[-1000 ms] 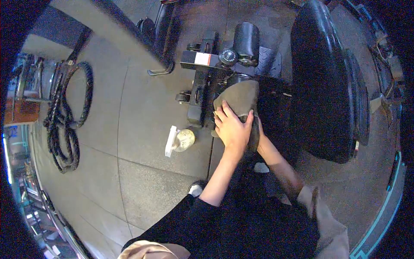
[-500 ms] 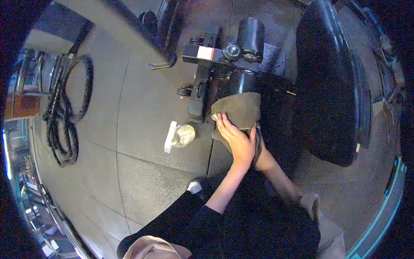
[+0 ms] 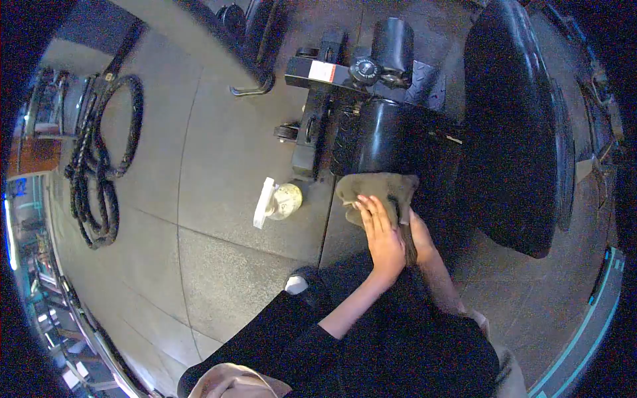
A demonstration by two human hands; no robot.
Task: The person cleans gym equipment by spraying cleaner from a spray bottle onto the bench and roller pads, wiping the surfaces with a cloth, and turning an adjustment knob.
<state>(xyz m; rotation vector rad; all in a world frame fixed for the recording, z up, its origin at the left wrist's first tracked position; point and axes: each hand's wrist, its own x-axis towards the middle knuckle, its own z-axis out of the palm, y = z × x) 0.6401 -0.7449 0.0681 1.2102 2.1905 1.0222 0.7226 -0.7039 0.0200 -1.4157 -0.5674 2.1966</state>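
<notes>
A grey-brown cloth (image 3: 375, 186) is bunched between my two hands, at the near end of a black padded roller (image 3: 386, 136). My left hand (image 3: 383, 242) lies over the cloth with its fingers stretched along it, pressing it from the left. From the other side my right hand (image 3: 422, 240) grips it, its fingers partly hidden behind the folds. The cloth's far edge meets the roller's near end; whether it touches I cannot tell. Left of my hands, a clear spray bottle (image 3: 286, 201) with a white trigger head lies on the floor.
A black machine frame (image 3: 309, 129) with a caster wheel stands beyond the bottle. Farther back are a second roller (image 3: 393, 50) and a round knob (image 3: 365, 71). A large black pad (image 3: 511, 166) rises at the right. Coiled black rope (image 3: 136, 126) hangs and lies at the left.
Both hands and the cloth have moved toward me and slightly right, leaving more of the near roller exposed. The bottle still lies on the floor.
</notes>
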